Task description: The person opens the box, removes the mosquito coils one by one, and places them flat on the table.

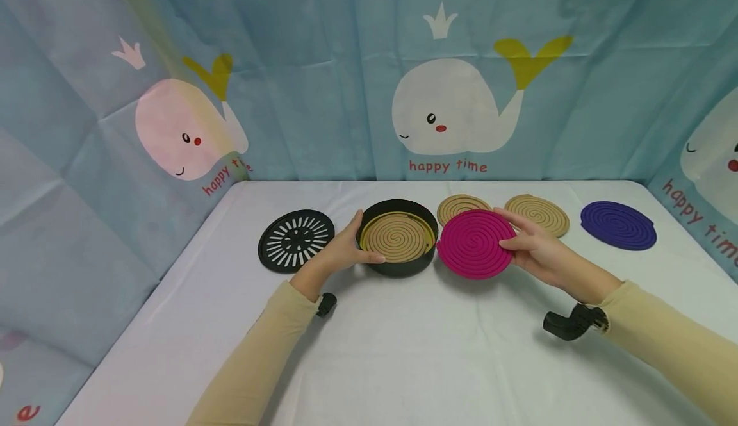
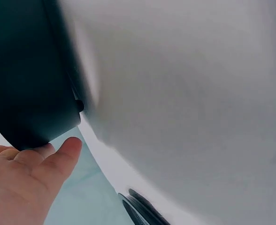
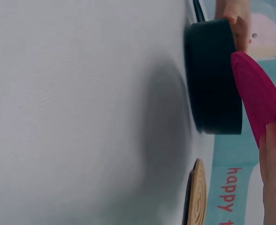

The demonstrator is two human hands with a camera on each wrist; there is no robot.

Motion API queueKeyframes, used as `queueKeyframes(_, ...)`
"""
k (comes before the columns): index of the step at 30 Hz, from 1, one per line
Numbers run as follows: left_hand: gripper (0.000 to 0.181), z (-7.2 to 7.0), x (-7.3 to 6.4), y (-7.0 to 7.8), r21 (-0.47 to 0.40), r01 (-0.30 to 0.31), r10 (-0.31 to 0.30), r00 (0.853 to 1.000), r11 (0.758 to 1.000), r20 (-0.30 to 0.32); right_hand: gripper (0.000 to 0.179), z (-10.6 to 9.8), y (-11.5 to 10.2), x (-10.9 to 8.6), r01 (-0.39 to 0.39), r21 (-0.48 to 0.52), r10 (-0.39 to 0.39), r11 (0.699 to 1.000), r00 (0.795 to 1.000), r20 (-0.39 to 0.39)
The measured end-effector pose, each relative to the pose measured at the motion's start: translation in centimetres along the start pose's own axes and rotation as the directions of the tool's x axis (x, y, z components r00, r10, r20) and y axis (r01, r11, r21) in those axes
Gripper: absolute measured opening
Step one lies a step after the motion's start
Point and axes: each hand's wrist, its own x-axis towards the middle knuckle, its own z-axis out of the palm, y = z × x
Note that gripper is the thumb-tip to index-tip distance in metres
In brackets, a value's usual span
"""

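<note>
My right hand [image 1: 536, 250] pinches a bright pink mosquito coil [image 1: 475, 245], thumb on its face and fingers behind its right edge. The coil is tilted up, just right of a round dark tin [image 1: 398, 269]; in the right wrist view the pink coil [image 3: 257, 96] overlaps the tin's rim side. Inside the tin lies a tan mosquito coil [image 1: 396, 237], with a yellow ring showing around it. My left hand [image 1: 340, 248] grips the tin at its left side, thumb at the near rim. In the left wrist view its fingers [image 2: 58, 161] lie against the tin's dark wall [image 2: 30, 79].
A black slotted lid [image 1: 296, 241] lies left of the tin. Behind the pink coil are two tan coils, one [image 1: 461, 204] partly covered by it and another [image 1: 539, 213] farther right. A purple coil [image 1: 619, 225] lies at the far right of the white table [image 1: 403, 362]. Patterned curtains surround the table.
</note>
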Motion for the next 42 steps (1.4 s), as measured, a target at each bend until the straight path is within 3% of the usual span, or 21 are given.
queueKeyframes(8,0.115,0.0,0.0,0.0,0.014,0.002,-0.002,1.000,1.000,-0.010,0.058,-1.1,0.6,-0.9,0.001,-0.029,-0.001,1.000,1.000,-0.001)
queueKeyframes(12,0.114,0.1,0.1,0.0,0.027,0.002,-0.001,1.000,1.000,-0.009,0.067,-1.3,1.1,-1.1,-0.049,-0.106,0.046,0.993,0.998,-0.032)
queueKeyframes(18,0.115,0.1,0.0,0.0,0.031,-0.002,0.003,1.000,1.000,-0.009,0.079,-1.0,1.5,-1.1,-0.141,-0.207,0.131,0.968,0.989,-0.063)
queueKeyframes(31,0.114,0.0,0.2,0.1,0.045,-0.003,0.004,1.000,0.999,-0.004,0.068,-1.4,1.8,-0.8,-0.258,-0.322,0.225,0.911,0.965,-0.135)
queueKeyframes(37,0.114,0.0,0.3,0.0,0.051,0.003,-0.003,1.000,0.999,0.002,0.059,-2.4,1.7,-0.9,-0.259,-0.393,0.223,0.882,0.965,-0.136)
queueKeyframes(42,0.113,0.0,0.2,0.1,0.052,0.001,-0.001,1.000,0.999,0.005,0.057,-2.8,1.2,-1.1,-0.262,-0.404,0.225,0.877,0.965,-0.137)
